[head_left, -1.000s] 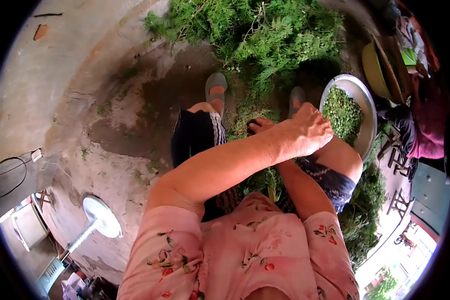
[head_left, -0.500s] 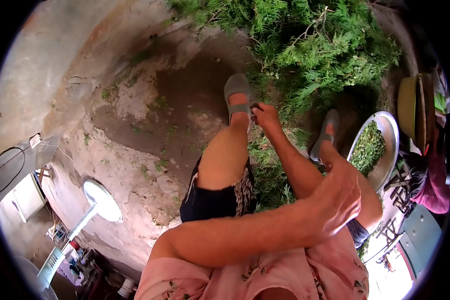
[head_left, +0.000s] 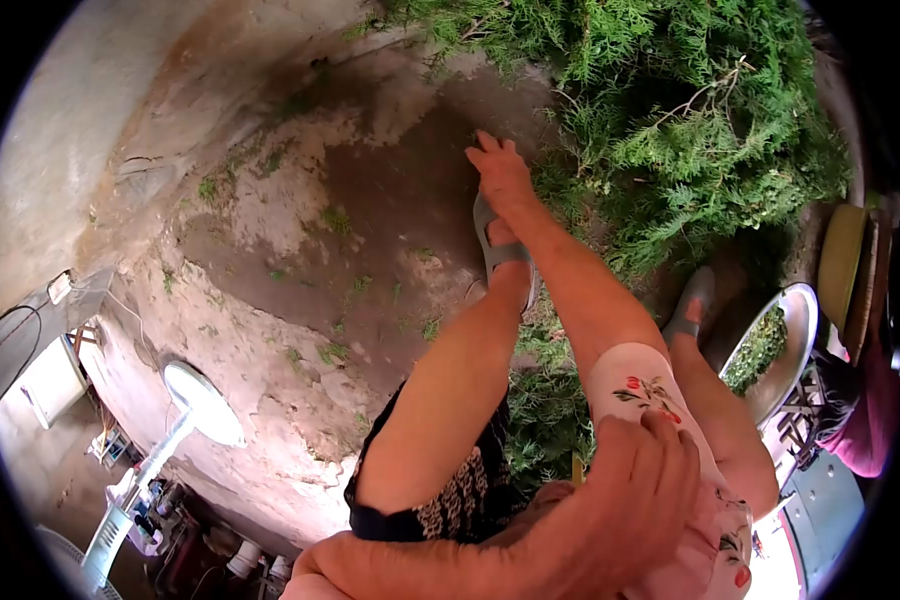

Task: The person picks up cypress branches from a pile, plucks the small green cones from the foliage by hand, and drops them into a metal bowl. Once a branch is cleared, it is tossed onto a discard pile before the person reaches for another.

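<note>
My right hand (head_left: 502,172) reaches down over the floor just beyond the toe of my grey shoe (head_left: 498,238). Its fingers are spread, with nothing visible in them. My left hand (head_left: 642,478) is drawn in close across my body, by the floral sleeve (head_left: 635,385) of my right arm. Its fingers are curled inward, and whatever they hold is hidden. To the right of my right hand lies a large heap of green leafy branches (head_left: 710,130). More green sprigs (head_left: 550,420) lie between my legs.
A metal basin (head_left: 805,335) with chopped green leaves (head_left: 757,352) stands at the right beside my other shoe (head_left: 694,300). A yellowish round container (head_left: 842,265) is behind it. On the left, a white stand fan or lamp (head_left: 205,403) rises near the rough wall (head_left: 260,350).
My right hand has moved from beside the shoe to the floor past its toe, and its fingers have spread. My left hand has drawn back toward my body. The view has shifted slightly.
</note>
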`<action>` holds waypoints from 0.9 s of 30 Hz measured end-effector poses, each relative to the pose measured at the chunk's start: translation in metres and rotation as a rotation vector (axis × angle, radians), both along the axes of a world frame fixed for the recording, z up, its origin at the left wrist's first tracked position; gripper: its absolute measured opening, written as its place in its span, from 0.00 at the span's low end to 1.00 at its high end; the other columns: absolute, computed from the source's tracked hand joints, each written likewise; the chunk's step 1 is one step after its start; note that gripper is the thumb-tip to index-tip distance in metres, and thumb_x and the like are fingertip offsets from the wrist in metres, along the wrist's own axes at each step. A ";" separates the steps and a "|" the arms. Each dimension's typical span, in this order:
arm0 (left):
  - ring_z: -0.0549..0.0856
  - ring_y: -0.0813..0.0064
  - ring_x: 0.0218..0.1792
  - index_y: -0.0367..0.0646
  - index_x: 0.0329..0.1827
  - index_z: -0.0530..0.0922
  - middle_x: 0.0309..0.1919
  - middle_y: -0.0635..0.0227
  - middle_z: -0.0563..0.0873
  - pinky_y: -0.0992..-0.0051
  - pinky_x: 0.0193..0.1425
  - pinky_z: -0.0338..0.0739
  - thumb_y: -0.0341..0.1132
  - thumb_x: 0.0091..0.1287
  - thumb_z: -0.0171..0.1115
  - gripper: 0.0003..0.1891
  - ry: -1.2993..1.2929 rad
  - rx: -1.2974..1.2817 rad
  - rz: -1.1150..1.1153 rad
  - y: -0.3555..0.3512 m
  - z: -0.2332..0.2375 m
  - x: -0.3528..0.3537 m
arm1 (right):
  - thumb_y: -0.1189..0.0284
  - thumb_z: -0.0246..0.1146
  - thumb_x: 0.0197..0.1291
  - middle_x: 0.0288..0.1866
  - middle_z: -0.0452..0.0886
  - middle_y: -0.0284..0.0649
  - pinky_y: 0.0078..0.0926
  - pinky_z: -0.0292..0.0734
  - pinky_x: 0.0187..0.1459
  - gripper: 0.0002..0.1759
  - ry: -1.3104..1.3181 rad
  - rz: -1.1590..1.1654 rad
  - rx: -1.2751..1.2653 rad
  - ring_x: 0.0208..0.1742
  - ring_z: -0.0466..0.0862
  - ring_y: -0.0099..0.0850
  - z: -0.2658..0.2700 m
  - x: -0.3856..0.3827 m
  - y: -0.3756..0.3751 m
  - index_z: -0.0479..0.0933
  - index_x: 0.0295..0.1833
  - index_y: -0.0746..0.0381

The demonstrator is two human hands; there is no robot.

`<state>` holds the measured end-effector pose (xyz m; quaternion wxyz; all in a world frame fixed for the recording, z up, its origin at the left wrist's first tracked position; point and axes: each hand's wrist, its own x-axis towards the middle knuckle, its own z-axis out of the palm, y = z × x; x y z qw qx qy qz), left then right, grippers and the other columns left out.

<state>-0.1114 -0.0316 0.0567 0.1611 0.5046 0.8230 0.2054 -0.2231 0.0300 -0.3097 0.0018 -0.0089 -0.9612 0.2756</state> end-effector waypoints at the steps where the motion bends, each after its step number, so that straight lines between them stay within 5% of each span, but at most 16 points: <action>1: 0.79 0.58 0.41 0.31 0.42 0.75 0.37 0.49 0.79 0.62 0.53 0.71 0.35 0.54 0.52 0.17 -0.002 -0.003 -0.004 -0.003 0.002 -0.008 | 0.80 0.58 0.46 0.52 0.72 0.38 0.40 0.74 0.44 0.14 -0.002 -0.004 -0.003 0.51 0.71 0.44 -0.005 -0.006 -0.003 0.79 0.40 0.58; 6: 0.78 0.60 0.47 0.35 0.49 0.72 0.43 0.52 0.79 0.61 0.54 0.71 0.37 0.55 0.52 0.20 -0.091 -0.066 0.114 0.000 -0.007 0.005 | 0.80 0.61 0.43 0.46 0.72 0.38 0.37 0.76 0.45 0.12 -0.165 0.209 0.202 0.50 0.72 0.43 -0.018 -0.030 -0.003 0.80 0.36 0.56; 10: 0.78 0.59 0.49 0.37 0.53 0.70 0.46 0.53 0.78 0.62 0.55 0.71 0.38 0.55 0.52 0.22 -0.319 -0.207 0.080 0.005 0.004 0.000 | 0.79 0.62 0.42 0.41 0.72 0.39 0.35 0.77 0.43 0.08 -0.078 0.106 0.185 0.48 0.75 0.44 -0.030 -0.027 0.011 0.80 0.32 0.58; 13: 0.79 0.60 0.45 0.35 0.49 0.72 0.44 0.53 0.79 0.64 0.53 0.72 0.37 0.55 0.52 0.20 -0.130 -0.210 0.222 0.007 -0.011 0.020 | 0.79 0.61 0.44 0.38 0.75 0.42 0.34 0.77 0.38 0.08 0.001 -0.225 -0.099 0.41 0.78 0.44 -0.027 -0.008 0.020 0.79 0.34 0.60; 15: 0.76 0.65 0.33 0.34 0.39 0.75 0.34 0.54 0.80 0.66 0.39 0.70 0.35 0.55 0.53 0.14 0.055 0.049 -0.041 -0.004 -0.019 -0.007 | 0.77 0.60 0.49 0.33 0.76 0.41 0.32 0.78 0.33 0.08 -0.111 -0.472 -0.525 0.35 0.80 0.41 -0.028 0.013 0.033 0.76 0.38 0.64; 16: 0.76 0.65 0.33 0.34 0.39 0.75 0.34 0.54 0.80 0.66 0.39 0.70 0.35 0.55 0.53 0.14 0.049 0.056 -0.050 -0.002 -0.017 -0.008 | 0.77 0.60 0.49 0.33 0.76 0.41 0.32 0.78 0.33 0.08 -0.113 -0.482 -0.517 0.35 0.80 0.41 -0.023 0.029 0.040 0.76 0.38 0.64; 18: 0.77 0.66 0.33 0.32 0.41 0.76 0.37 0.51 0.80 0.67 0.41 0.71 0.36 0.54 0.54 0.16 -0.122 0.022 0.004 0.002 -0.010 -0.007 | 0.73 0.58 0.57 0.30 0.73 0.41 0.30 0.75 0.32 0.09 -0.228 -0.916 -1.736 0.31 0.78 0.34 0.002 0.064 0.049 0.73 0.40 0.67; 23: 0.79 0.66 0.37 0.34 0.42 0.76 0.37 0.54 0.80 0.69 0.47 0.74 0.35 0.54 0.52 0.16 0.104 -0.046 -0.075 0.013 -0.009 -0.002 | 0.67 0.55 0.62 0.31 0.72 0.42 0.33 0.74 0.26 0.12 -0.070 -1.292 -1.929 0.28 0.75 0.33 -0.003 0.107 0.076 0.70 0.40 0.67; 25: 0.78 0.68 0.34 0.34 0.40 0.77 0.34 0.55 0.80 0.71 0.45 0.74 0.34 0.54 0.52 0.14 0.235 -0.007 -0.172 0.016 -0.013 -0.002 | 0.67 0.56 0.62 0.30 0.73 0.41 0.28 0.74 0.20 0.12 0.083 -1.487 -1.676 0.22 0.75 0.32 -0.004 0.103 0.086 0.69 0.44 0.66; 27: 0.78 0.69 0.32 0.36 0.38 0.77 0.31 0.58 0.80 0.73 0.44 0.74 0.33 0.55 0.51 0.12 0.405 0.069 -0.032 0.022 -0.020 0.003 | 0.67 0.57 0.61 0.31 0.73 0.41 0.29 0.71 0.17 0.19 0.130 -1.489 -1.598 0.20 0.74 0.31 0.000 0.091 0.095 0.66 0.53 0.66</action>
